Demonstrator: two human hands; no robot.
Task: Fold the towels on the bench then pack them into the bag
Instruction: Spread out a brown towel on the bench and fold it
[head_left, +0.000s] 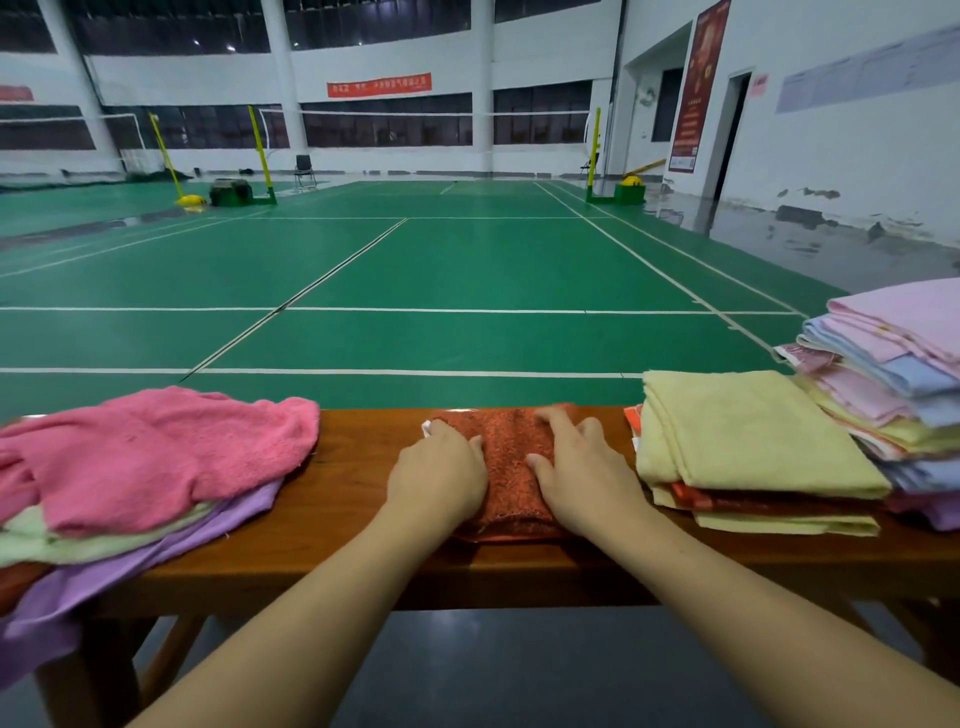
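At the centre of a wooden bench (332, 499) beside a badminton court, a left hand (436, 480) and right hand (582, 483) press flat, fingers spread and gripping nothing, on a folded orange towel (511, 462). Unfolded towels (145, 462) lie lower left, folded stacks (763, 441) right; no bag shows. Lifting carelessly could spring the fold open, or a nudge could topple the neighbouring stacks.

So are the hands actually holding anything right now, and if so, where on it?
Nothing is gripped. The left hand and right hand lie flat on top of the folded orange towel, pressing its two sides on the bench.
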